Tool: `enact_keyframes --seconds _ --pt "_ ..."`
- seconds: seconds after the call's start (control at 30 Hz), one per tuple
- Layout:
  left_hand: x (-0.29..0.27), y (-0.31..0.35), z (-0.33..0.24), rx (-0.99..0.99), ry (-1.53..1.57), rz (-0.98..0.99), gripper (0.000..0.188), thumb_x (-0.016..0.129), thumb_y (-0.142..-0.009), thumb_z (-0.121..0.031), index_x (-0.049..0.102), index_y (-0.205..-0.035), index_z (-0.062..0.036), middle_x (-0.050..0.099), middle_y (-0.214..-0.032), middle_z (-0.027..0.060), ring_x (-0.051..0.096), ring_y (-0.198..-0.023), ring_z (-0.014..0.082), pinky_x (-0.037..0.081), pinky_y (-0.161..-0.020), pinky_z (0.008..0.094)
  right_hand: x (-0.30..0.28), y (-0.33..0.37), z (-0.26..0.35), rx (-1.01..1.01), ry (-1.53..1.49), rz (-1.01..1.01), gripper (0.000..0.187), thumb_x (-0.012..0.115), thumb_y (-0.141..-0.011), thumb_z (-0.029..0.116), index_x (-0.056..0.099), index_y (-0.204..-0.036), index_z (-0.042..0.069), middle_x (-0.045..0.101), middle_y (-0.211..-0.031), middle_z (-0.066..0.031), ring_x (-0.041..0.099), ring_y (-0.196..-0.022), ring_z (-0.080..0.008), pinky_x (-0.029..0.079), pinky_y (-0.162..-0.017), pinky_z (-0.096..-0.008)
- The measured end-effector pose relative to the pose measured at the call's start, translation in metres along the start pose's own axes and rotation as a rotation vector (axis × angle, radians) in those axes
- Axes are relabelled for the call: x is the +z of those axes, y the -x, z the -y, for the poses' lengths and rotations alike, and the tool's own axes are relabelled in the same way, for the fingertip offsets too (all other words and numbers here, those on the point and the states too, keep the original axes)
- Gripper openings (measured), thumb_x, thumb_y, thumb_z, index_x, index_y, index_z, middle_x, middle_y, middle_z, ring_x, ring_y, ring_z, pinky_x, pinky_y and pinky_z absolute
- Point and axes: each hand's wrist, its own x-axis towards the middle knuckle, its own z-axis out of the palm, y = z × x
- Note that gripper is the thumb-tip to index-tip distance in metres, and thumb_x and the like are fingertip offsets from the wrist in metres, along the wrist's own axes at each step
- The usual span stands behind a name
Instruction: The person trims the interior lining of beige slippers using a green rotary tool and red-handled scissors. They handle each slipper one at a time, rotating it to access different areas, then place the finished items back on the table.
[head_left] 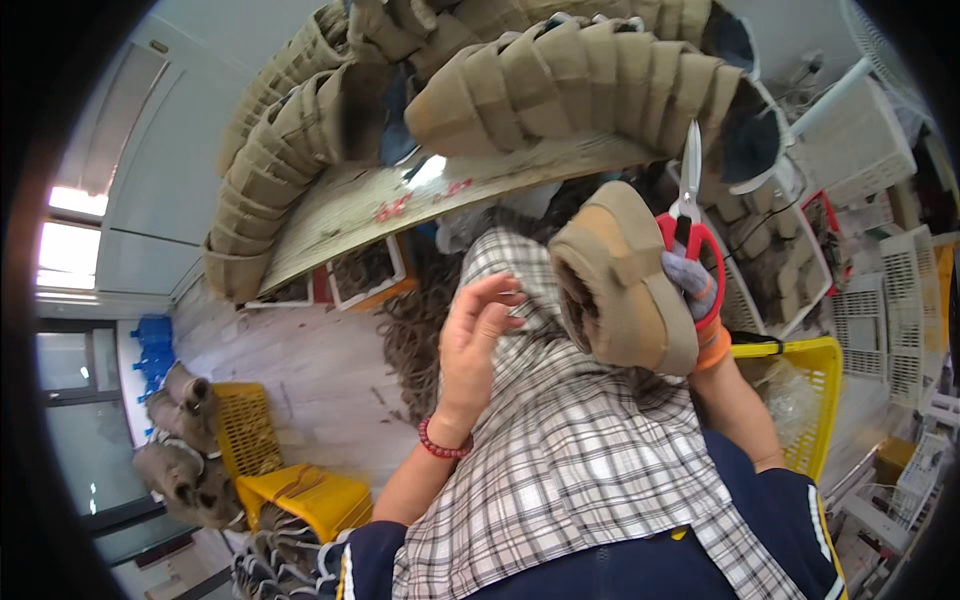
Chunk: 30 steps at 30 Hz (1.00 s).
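Observation:
My right hand (693, 285), in a grey and orange glove, grips red-handled scissors (689, 200) with the blades pointing up and away. The same hand steadies a tan shoe upper (625, 285) with a fleecy inside and a strap across it; how its fingers hold it is hidden behind the upper. My left hand (478, 340) is bare, with a red bead bracelet at the wrist. It is raised to the left of the upper, apart from it, its fingers bent and parted with nothing visible in them.
Nested rows of tan shoe uppers (570, 85) line the wooden table (340, 215) ahead. A checked apron (550, 440) covers my lap. A yellow basket (825, 400) stands at my right, and a yellow crate (310, 495) at lower left. Brown strips (420, 335) lie heaped below the table.

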Motion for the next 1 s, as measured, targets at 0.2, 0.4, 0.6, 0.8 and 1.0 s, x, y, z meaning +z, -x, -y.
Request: enact_keyframes --seconds 0.2,0.4,0.6,0.8,1.0 --pt "0.097 -0.028 -0.018 -0.083 -0.29 0.349 0.043 0.069 -0.08 -0.016 0.051 -0.116 0.0019 0.06 -0.1 0.0098 0.059 -0.09 0.0173 0.048 -0.076 0.0288 -0.038 0.029 -0.007 -0.285 -0.069 -0.072 0.051 0.057 -0.089 0.023 0.042 -0.132 0.001 0.053 -0.125 -0.0152 0.055 -0.112 -0.025 0.046 -0.097 -0.0386" --pt "0.12 -0.034 -0.001 -0.142 0.022 0.302 0.015 0.051 -0.085 -0.005 0.059 -0.094 0.0045 0.055 -0.071 -0.0012 0.048 -0.063 0.0032 0.04 -0.056 0.0199 -0.04 0.046 -0.009 -0.644 0.82 -0.219 0.061 0.064 -0.082 0.008 0.037 -0.136 0.005 0.047 -0.132 -0.0099 0.049 -0.118 -0.0217 0.041 -0.101 -0.0353" --pt "0.126 -0.022 -0.02 -0.069 -0.026 0.223 0.014 0.052 -0.086 -0.005 0.059 -0.093 0.0051 0.056 -0.068 0.0025 0.049 -0.06 0.0052 0.042 -0.054 0.0233 -0.078 0.076 -0.018 -0.405 0.541 -0.337 0.065 0.067 -0.079 0.007 0.037 -0.137 0.006 0.046 -0.133 -0.009 0.047 -0.12 -0.0203 0.037 -0.104 -0.0342" --pt "0.127 -0.029 0.019 0.263 -0.553 0.276 0.017 0.053 -0.085 -0.008 0.059 -0.094 0.0044 0.06 -0.07 0.0185 0.06 -0.064 0.0304 0.047 -0.061 0.0363 -0.127 0.088 -0.024 -0.402 0.925 -0.277 0.057 0.061 -0.086 0.012 0.037 -0.138 0.008 0.046 -0.135 -0.0083 0.046 -0.122 -0.0202 0.034 -0.107 -0.0347" --pt "0.133 -0.027 0.041 0.033 -0.458 0.323 0.02 0.051 -0.087 -0.011 0.061 -0.09 0.0057 0.061 -0.068 0.0196 0.062 -0.061 0.0258 0.047 -0.058 0.0353 -0.104 0.135 0.091 0.216 1.211 -0.709 0.036 0.05 -0.094 0.038 0.057 -0.111 0.007 0.051 -0.072 0.0081 0.047 -0.061 -0.0008 0.034 -0.048 -0.0168"
